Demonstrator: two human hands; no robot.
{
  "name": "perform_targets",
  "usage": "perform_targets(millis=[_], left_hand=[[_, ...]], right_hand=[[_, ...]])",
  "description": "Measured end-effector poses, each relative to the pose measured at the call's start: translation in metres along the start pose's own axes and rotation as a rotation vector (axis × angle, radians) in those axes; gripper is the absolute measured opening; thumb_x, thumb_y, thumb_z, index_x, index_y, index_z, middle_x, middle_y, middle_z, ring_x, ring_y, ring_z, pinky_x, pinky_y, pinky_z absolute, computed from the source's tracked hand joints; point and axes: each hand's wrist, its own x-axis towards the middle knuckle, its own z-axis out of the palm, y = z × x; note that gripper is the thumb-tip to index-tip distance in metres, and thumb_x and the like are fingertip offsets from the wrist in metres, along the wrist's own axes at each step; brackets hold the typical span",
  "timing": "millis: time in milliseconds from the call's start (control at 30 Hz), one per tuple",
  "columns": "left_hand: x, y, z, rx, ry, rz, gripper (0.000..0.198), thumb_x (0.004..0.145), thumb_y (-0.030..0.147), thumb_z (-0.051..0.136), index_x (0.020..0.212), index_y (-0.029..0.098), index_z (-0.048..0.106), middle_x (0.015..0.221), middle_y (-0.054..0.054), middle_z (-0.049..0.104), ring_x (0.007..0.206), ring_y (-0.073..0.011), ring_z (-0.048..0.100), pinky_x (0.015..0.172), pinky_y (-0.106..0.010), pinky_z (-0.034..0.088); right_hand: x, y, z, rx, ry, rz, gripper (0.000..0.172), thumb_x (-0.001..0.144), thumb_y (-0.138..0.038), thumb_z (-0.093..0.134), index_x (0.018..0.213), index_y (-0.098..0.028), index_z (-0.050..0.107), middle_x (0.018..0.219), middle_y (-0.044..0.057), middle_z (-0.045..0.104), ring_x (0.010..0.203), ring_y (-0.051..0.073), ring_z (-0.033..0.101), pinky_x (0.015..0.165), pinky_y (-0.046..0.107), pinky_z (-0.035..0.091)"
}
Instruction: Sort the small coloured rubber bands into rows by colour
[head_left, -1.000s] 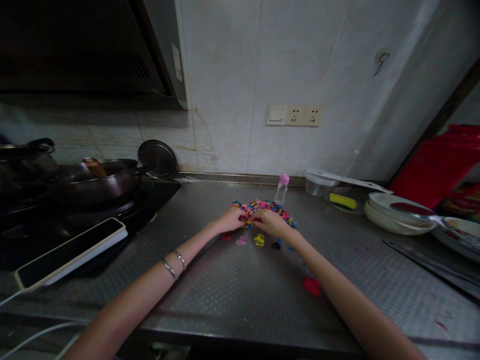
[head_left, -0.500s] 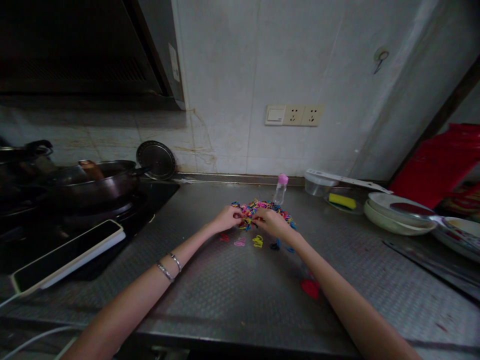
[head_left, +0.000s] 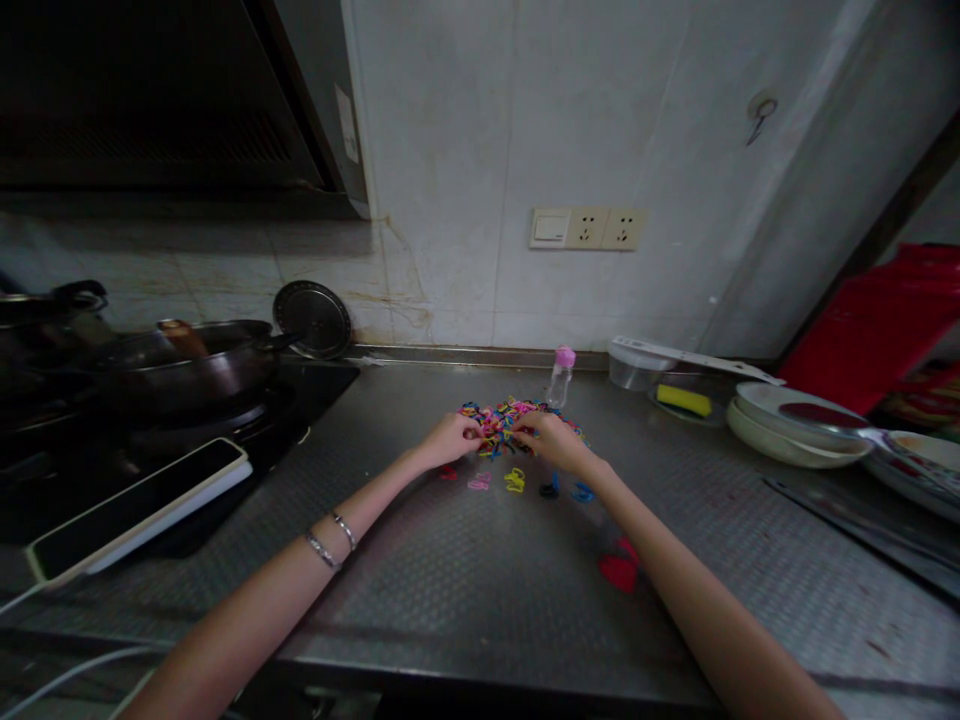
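both hands pinched into a heap of coloured bands

head view: the left hand (head_left: 450,440) and the right hand (head_left: 559,445) are seen closed at the fingertips on the heap of coloured bands (head_left: 501,425), one from each side. strands of the heap appear to be nipped between thumb and fingers, though the exact strand held by each cannot be made out. the heap is lying on the steel counter (head_left: 465,590), far from the near edge and just in front of a small bottle with a pink cap (head_left: 561,375). its long axis runs left to right, across the line of the forearms, so that it is spanned between the two grips. neither hand is nearer: the heap is touched by both, with its bulk lying between and slightly beyond the fingertips.

a row of loose bands is laid out just nearer than the hands, apart from the heap: a red band (head_left: 448,472), a pink band (head_left: 478,482), a yellow band (head_left: 515,481), a dark band (head_left: 550,491) and a blue band (head_left: 581,492). a larger red piece (head_left: 619,570) lies closer, beside the right forearm. two bracelets (head_left: 330,535) are worn on the left wrist.

no brand or writing can be read. a sticker on the hood (head_left: 343,110) and the socket plate (head_left: 589,229) are seen on the wall, but any print on them is too small to tell. the screen of a phone (head_left: 135,505) at the left is dark.
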Motion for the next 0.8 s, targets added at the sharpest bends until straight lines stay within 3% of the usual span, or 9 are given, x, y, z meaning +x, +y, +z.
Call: perform_targets(millis=[167,333,467,667,800], left_hand=[[-0.007,0.031,0.010,0.083,-0.091,0.074,0.020,0.069,0.019,0.052,0.080,0.015,0.069,0.067,-0.001,0.063,0.058,-0.0103,0.049,0.056,-0.019,0.033],[-0.014,0.050,0.019,0.127,-0.135,0.059,0.020,0.071,0.024,0.053,0.080,0.016,0.069,0.061,-0.001,0.061,0.053,-0.0097,0.048,0.053,-0.020,0.031],[-0.013,0.045,0.019,0.066,-0.119,0.047,0.023,0.072,0.026,0.053,0.084,0.015,0.069,0.059,0.000,0.059,0.052,-0.0093,0.047,0.052,-0.019,0.030],[-0.007,0.027,0.016,-0.033,0.050,-0.009,0.023,0.071,0.030,0.056,0.080,0.012,0.068,0.058,0.000,0.056,0.053,-0.0090,0.044,0.052,-0.020,0.030],[-0.006,0.024,0.016,-0.148,0.034,-0.021,0.034,0.070,0.037,0.059,0.091,0.012,0.065,0.052,0.004,0.046,0.049,-0.0075,0.037,0.049,-0.019,0.025]], right_hand=[[0.000,0.001,-0.003,0.018,0.021,-0.011,0.018,0.081,-0.024,0.050,0.087,-0.017,0.065,0.086,0.006,0.065,0.081,0.015,0.058,0.072,0.025,0.041],[0.000,0.001,-0.002,0.041,0.023,-0.018,0.017,0.080,-0.023,0.050,0.084,-0.017,0.065,0.084,0.005,0.065,0.079,0.015,0.057,0.071,0.025,0.041],[0.000,0.001,-0.004,0.054,0.008,-0.022,0.016,0.080,-0.022,0.051,0.084,-0.017,0.066,0.082,0.004,0.065,0.077,0.015,0.057,0.070,0.025,0.041],[0.001,-0.005,-0.010,0.067,-0.079,-0.041,0.014,0.078,-0.022,0.054,0.080,-0.017,0.067,0.077,0.004,0.066,0.072,0.014,0.057,0.066,0.024,0.041],[0.000,-0.012,-0.011,0.096,-0.089,-0.060,0.016,0.079,-0.023,0.052,0.081,-0.017,0.067,0.077,0.004,0.066,0.070,0.013,0.057,0.065,0.024,0.041]])
